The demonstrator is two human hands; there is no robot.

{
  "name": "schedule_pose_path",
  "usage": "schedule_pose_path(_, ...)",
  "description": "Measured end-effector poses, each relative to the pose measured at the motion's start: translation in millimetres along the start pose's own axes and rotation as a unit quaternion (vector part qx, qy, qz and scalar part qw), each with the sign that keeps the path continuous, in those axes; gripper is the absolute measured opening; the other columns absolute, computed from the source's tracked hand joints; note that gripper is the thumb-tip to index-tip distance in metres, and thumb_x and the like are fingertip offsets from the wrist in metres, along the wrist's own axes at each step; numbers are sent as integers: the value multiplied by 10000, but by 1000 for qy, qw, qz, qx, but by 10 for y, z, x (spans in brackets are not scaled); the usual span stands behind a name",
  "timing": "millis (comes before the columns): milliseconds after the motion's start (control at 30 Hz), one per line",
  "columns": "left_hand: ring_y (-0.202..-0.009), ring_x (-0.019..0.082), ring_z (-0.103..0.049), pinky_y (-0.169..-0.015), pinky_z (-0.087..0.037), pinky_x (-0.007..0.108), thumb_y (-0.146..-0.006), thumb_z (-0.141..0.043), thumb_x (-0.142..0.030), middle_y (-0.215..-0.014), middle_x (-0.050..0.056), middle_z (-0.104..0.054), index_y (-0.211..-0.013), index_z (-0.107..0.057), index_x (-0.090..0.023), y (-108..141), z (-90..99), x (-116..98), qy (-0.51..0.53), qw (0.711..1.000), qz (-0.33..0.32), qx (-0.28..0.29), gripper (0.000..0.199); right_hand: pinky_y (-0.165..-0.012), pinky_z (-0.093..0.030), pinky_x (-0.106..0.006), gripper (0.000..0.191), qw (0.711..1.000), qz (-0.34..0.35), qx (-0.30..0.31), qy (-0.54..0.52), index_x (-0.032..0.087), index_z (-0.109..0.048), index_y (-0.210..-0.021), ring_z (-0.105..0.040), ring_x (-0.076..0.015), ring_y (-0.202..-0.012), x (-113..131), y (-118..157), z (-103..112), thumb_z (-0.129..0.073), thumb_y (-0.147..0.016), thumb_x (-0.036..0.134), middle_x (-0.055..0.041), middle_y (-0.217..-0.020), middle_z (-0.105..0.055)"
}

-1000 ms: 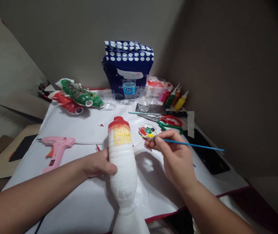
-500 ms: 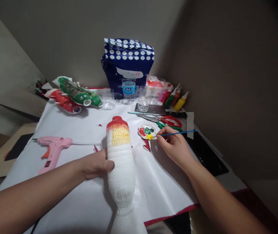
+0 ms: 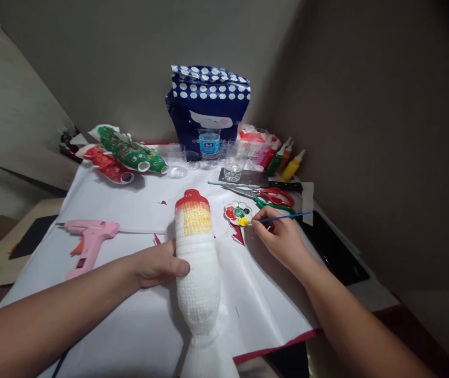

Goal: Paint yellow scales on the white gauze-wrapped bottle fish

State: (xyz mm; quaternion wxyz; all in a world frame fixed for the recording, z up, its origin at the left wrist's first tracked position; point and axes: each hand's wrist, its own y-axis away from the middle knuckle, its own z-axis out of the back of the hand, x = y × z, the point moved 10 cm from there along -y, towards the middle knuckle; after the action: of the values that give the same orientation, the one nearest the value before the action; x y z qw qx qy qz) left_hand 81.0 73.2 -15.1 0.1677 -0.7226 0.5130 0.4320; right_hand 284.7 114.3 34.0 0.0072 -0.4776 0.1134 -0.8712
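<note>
A white gauze-wrapped, bottle-shaped form point(image 3: 199, 283) stands out in the middle, its top end painted red with a yellow band below. My left hand point(image 3: 163, 264) is closed round its left side, thumb on the front and the other fingers hidden behind. In my right hand point(image 3: 274, 231) is a thin blue paintbrush point(image 3: 293, 216), pinched between the fingers. The brush's tip end is at the yellow paint of a flower-shaped palette point(image 3: 233, 206), which also holds red, green and black paint. A dark red scrap point(image 3: 238, 234) lies just below the palette.
A pink glue gun point(image 3: 91, 241) lies at left. Red and green fish figures point(image 3: 124, 149) sit behind it. Clear cups point(image 3: 232, 165), a blue bag point(image 3: 211, 110) and paint bottles point(image 3: 291, 167) line the back. Scissors point(image 3: 275, 197) and a black-handled knife point(image 3: 285, 186) lie right of centre.
The whole view has shifted slightly, with the table objects a little further right. The blue brush's back end has tipped slightly lower. Both hands keep their holds.
</note>
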Motion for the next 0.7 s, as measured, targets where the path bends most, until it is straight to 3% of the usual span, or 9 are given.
schedule_pose_path(200,-1021,261,-710,-911,-544,321,-664,-919,-418,-1138,116,-761,-1198,-720,-142,-3,-13,-1,1,1000,0,6,633,-546,-413,-279,127,998,-16,-45,-40,229,-590,-794,-556,-148,-590,272,185,150,-604,-886,316,9,-706,-619)
schedule_pose_path(367,-930,251,-715,-827,-555,299,-644,-925,-443,-1052,122,-770,-1163,-721,-124,-11,-21,-15,1,1000,-4,0,643,-636,-519,-286,122,962,-29,-67,-262,237,-624,-794,-656,-159,-655,593,464,2,-695,-872,299,8,-706,-690)
schedule_pose_path(567,-913,242,-709,-790,-555,290,-643,-928,-438,-1042,107,-762,-1150,-729,-146,-27,-69,-52,3,1000,-18,5,618,-809,-557,-316,137,891,-112,-31,-439,247,-649,-848,-729,-174,-833,407,559,-466,-740,-881,343,14,-770,-739)
schedule_pose_path(700,-1012,292,-698,-826,-553,324,-647,-913,-472,-1153,142,-739,-1264,-677,-152,-22,-59,-42,-11,1000,-25,7,734,-843,-570,-332,160,856,-142,-27,-496,238,-643,-849,-742,-165,-802,321,575,-569,-763,-866,342,18,-749,-745)
